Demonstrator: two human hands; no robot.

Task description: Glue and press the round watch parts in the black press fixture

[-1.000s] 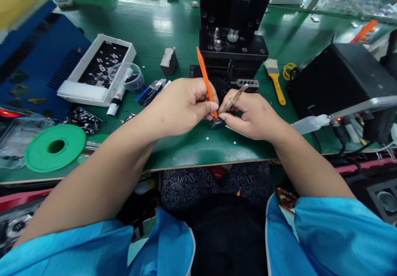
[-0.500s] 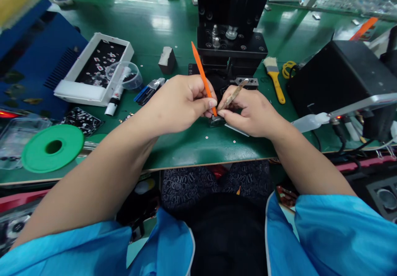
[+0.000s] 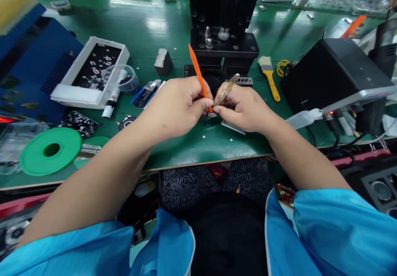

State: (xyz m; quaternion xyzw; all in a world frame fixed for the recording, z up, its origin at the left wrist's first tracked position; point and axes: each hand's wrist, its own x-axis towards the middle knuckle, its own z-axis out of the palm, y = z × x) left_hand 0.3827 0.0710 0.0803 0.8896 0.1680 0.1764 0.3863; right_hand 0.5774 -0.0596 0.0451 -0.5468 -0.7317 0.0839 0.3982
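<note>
In my left hand (image 3: pixel 182 104) is an orange plastic pry stick (image 3: pixel 198 71), pinched between thumb and fingers with its lower end pointing down. My right hand (image 3: pixel 240 107) is closed on worn metal tweezers (image 3: pixel 227 90), whose back end slants up to the right. Both tools' tips meet close together over a small dark round part (image 3: pixel 213 120) on the bench. My fingers hide the tips and much of that part. A flat pale piece (image 3: pixel 233 128) sticks out beneath my right hand.
A black press (image 3: pixel 223 40) stands directly behind my hands. Left are a white tray (image 3: pixel 125 56) of small pieces, a clear cup (image 3: pixel 130 81) and a green spool (image 3: pixel 66 143). Right lie a yellow-handled brush (image 3: pixel 271 83) and a black box (image 3: pixel 328 69). The green bench's front edge (image 3: pixel 192 163) is near me.
The whole view has shifted slightly, moving the bench things a little left. The dark round part shows more below the fingertips. Both hands keep their grips on the tools.
</note>
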